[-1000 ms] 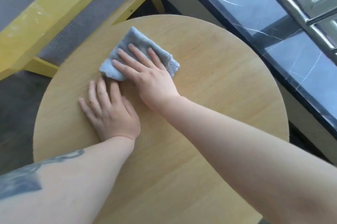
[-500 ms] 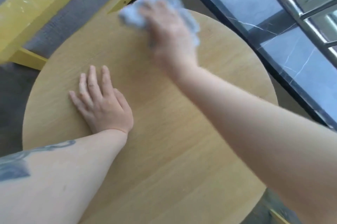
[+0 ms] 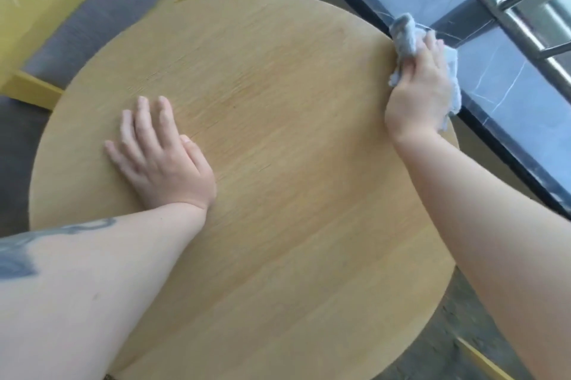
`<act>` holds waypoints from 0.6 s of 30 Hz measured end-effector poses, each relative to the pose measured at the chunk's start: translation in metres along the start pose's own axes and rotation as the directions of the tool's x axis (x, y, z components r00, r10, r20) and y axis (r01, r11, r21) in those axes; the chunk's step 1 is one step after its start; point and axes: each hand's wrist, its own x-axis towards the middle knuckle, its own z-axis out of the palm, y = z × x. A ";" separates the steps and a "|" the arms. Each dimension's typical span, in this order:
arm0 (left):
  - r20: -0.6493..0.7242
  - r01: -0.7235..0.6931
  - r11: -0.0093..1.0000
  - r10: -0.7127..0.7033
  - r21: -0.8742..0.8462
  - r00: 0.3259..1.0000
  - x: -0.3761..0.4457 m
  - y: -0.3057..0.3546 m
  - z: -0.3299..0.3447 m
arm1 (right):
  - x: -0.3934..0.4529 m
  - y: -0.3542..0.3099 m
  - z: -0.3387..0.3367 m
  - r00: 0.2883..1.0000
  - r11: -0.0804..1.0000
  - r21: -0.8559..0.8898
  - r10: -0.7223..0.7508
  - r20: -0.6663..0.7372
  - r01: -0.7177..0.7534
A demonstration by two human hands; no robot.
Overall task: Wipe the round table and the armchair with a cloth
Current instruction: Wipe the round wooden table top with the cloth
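Round table [image 3: 278, 163] of pale wood grain fills the middle of the head view. Left hand [image 3: 160, 154] flat on the tabletop toward its left edge, palm down, fingers straight and slightly spread, holding nothing; tattooed forearm reaching in from the lower left corner of the view. Right hand [image 3: 417, 89] at the table's far right edge, fingers curled around a bunched grey-blue cloth [image 3: 404, 36], gripping it against the rim. Part of the cloth sticks up beyond the knuckles, part hangs out past the hand on the window side, over the edge of the tabletop. Hands well apart, with bare wood between them. Just beyond the right edge of the table, a dark marble sill [image 3: 494, 76] with white veins, and metal window rails [image 3: 509, 2] above it. Past the far left edge, a yellow wooden frame [image 3: 37, 8] around grey upholstery [image 3: 102, 5], standing close to the table.
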 end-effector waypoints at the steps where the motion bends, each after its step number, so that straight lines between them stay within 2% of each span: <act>1: 0.001 -0.002 1.000 0.002 -0.003 1.000 0.000 0.001 0.000 | 0.000 -0.021 0.004 0.997 0.999 0.033 -0.012 -0.078 0.015; 2: 0.000 -0.006 1.000 0.006 -0.005 1.000 0.000 0.001 0.000 | -0.009 -0.047 0.013 0.985 0.989 0.068 -0.121 -0.126 0.130; 3: -0.007 -0.009 1.000 0.009 -0.005 1.000 0.000 0.000 0.001 | -0.026 -0.073 0.027 0.950 0.946 0.100 -0.301 -0.086 0.308; 4: -0.022 -0.009 1.000 0.009 -0.004 1.000 0.000 -0.001 0.002 | -0.049 -0.091 0.045 0.867 0.865 0.087 -0.498 0.024 0.495; 5: -0.037 -0.008 1.000 0.007 -0.004 0.999 0.000 -0.002 0.002 | -0.073 -0.099 0.062 0.758 0.774 0.056 -0.630 0.170 0.631; 6: -0.038 -0.004 1.000 0.003 -0.006 0.999 0.000 -0.003 0.003 | -0.094 -0.097 0.075 0.674 0.709 0.038 -0.684 0.279 0.704; 7: -0.020 0.002 1.000 -0.003 -0.011 1.000 0.000 -0.002 0.002 | -0.109 -0.087 0.079 0.662 0.703 0.000 -0.671 0.333 0.712; 10: 0.048 0.005 0.999 -0.003 -0.049 0.999 0.002 -0.002 -0.002 | -0.111 -0.032 0.055 0.824 0.834 -0.140 -0.477 0.305 0.535; 12: 0.066 -0.073 0.993 0.080 -0.096 0.995 -0.002 -0.006 -0.010 | -0.098 0.010 0.029 0.911 0.907 -0.187 -0.328 0.249 0.378; 15: 0.056 -0.216 0.960 0.229 -0.180 0.972 -0.024 -0.006 -0.024 | -0.068 0.056 -0.008 0.973 0.970 -0.173 -0.138 0.183 0.170; 18: 0.101 -0.342 0.906 0.375 -0.248 0.921 -0.065 0.024 -0.020 | -0.031 0.047 -0.019 0.994 0.999 -0.020 0.030 0.101 -0.028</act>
